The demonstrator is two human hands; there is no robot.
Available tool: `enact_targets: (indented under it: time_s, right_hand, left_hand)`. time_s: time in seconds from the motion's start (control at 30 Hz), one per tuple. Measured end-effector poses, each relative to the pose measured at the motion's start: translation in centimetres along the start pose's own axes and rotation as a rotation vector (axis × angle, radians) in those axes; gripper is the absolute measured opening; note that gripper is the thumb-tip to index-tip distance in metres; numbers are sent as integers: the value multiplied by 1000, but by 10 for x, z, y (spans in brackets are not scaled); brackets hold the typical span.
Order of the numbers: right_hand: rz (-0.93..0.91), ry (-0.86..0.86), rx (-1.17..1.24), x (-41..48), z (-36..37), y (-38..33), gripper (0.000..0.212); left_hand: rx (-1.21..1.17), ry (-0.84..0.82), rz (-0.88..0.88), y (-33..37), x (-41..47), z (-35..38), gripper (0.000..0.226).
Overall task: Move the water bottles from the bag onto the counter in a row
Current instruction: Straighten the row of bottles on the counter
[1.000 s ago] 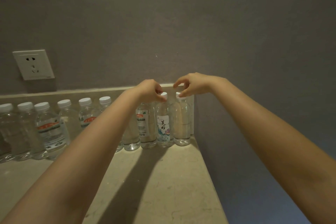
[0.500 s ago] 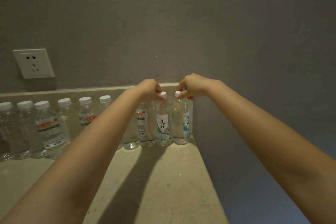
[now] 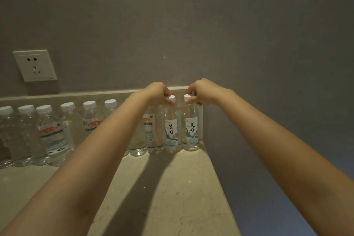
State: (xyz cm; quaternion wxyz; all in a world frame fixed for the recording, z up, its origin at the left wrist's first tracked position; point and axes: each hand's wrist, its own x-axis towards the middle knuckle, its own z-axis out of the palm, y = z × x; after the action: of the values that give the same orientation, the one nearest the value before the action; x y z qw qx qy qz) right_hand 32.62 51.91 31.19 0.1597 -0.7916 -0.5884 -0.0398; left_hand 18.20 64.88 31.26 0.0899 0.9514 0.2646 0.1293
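Pinching ribbed white caps: left hand (image 3: 157,93) on one clear plastic bottle (image 3: 171,132), right hand (image 3: 201,92) on its neighbour (image 3: 191,130); smooth stone counter (image 3: 162,188) below, more bottles (image 3: 55,136) left of grip.

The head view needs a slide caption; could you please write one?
Left hand pinches one bottle by the cap, right hand its twin, at the counter's right end.

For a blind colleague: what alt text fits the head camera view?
Two hands pinch white bottle caps: the left hand on one labelled bottle, the right hand on its right-hand neighbour, at the right end of an upright row of water bottles along the back of a beige counter. A white wall socket sits above the row's left part.
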Motion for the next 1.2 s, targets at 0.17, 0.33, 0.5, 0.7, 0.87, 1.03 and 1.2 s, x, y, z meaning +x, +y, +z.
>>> enact_targets:
  time_s: [0.17, 0.33, 0.5, 0.7, 0.87, 1.03, 1.2]
  right_hand:
    - [-3, 33, 41, -6, 2, 1, 35]
    - [-17, 58, 28, -10, 3, -2, 40]
    - [13, 59, 22, -13, 5, -3, 43]
    - [75, 181, -106, -17, 5, -15, 52]
    - [-95, 383, -120, -14, 4, -51, 43]
    - [-178, 60, -119, 9, 6, -96, 44]
    - [-191, -130, -299, 35, 11, -115, 39]
  left_hand:
    - [72, 62, 6, -1, -2, 5, 41]
    - [100, 67, 7, 0, -2, 5, 41]
    - [69, 100, 24, -4, -5, 11, 41]
    - [-172, 203, 24, -15, -22, 11, 47]
    - [-281, 461, -11, -55, -49, -29, 33]
    - [-78, 322, -123, -97, -70, -50, 27]
    - [174, 109, -112, -91, -56, -61, 30]
